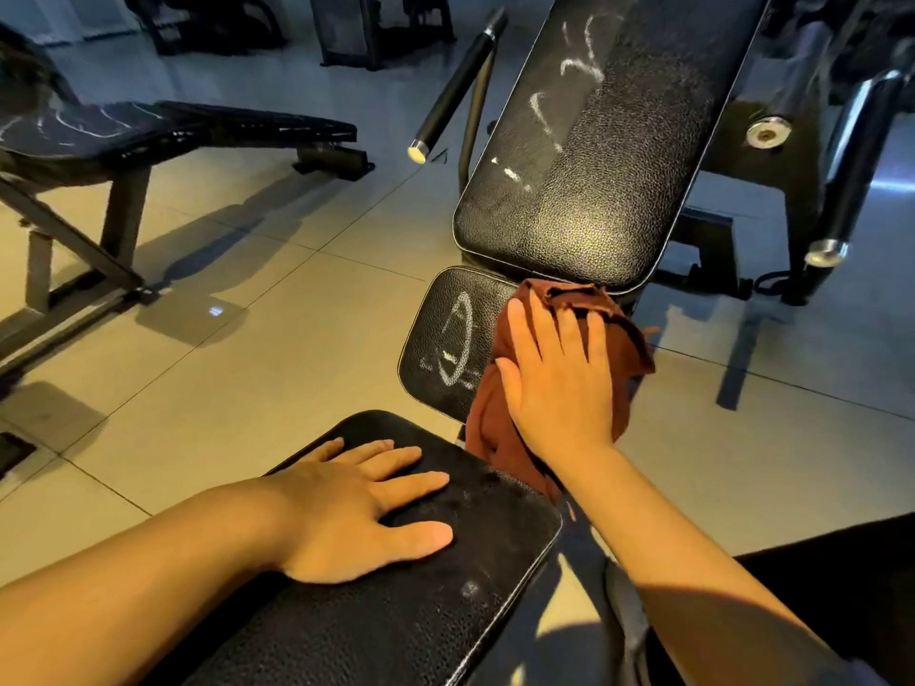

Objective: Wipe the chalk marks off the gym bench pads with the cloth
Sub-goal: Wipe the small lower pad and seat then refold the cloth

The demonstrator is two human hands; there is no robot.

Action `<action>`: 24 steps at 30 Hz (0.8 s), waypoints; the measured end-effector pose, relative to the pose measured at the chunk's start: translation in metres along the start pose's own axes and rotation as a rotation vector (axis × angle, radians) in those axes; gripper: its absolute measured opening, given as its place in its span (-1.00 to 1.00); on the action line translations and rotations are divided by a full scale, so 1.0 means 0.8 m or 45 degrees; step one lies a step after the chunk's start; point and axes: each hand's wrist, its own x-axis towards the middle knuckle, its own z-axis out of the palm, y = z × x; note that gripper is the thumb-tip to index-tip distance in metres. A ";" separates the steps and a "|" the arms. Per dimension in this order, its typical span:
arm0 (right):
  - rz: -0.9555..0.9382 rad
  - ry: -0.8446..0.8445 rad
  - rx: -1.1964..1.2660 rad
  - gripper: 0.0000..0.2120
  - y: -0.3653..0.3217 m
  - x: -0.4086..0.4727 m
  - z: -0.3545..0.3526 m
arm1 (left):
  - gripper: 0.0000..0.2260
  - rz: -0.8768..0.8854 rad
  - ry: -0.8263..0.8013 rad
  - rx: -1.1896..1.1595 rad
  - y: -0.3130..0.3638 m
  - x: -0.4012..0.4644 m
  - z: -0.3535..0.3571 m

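Right hand (559, 383) fingers flat, pressing cloth (500, 433) at seat pad (445, 339) edge — left hand (356, 507) splayed.

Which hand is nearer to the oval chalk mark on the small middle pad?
Right. The right hand presses the cloth on the same pad, just beside the oval chalk mark. The left hand lies flat on the nearest pad, further away.

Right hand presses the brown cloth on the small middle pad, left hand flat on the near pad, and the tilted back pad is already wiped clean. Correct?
Not quite. In the head view the tilted back pad still carries white chalk marks. The rest holds: right hand presses the brown cloth on the small middle pad, left hand flat on the near pad.
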 end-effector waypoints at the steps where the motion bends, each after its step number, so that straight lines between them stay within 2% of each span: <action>1: -0.052 -0.047 -0.034 -0.37 -0.003 0.009 0.000 | -0.16 0.005 0.006 -0.001 -0.001 0.001 0.000; 5: -0.221 -0.086 -0.002 -0.25 -0.004 -0.008 0.004 | 0.00 0.033 0.054 0.013 -0.002 -0.001 0.003; 9: -0.284 0.031 0.058 -0.25 -0.001 -0.048 0.013 | -0.03 0.019 0.108 0.003 0.001 -0.004 0.004; 12: -0.019 0.184 0.209 -0.27 0.000 -0.046 0.012 | -0.04 0.005 0.135 0.014 0.003 -0.003 0.007; 16: 0.414 0.273 0.539 -0.22 -0.009 -0.033 0.011 | -0.15 0.009 0.177 0.035 0.005 -0.001 0.007; 20: 0.512 0.347 0.748 -0.29 -0.011 -0.035 0.020 | -0.28 -0.020 0.157 0.077 0.006 0.003 0.006; 24: 0.625 0.302 1.228 -0.23 -0.008 -0.063 0.019 | -0.30 -0.060 0.138 0.069 0.007 0.006 0.005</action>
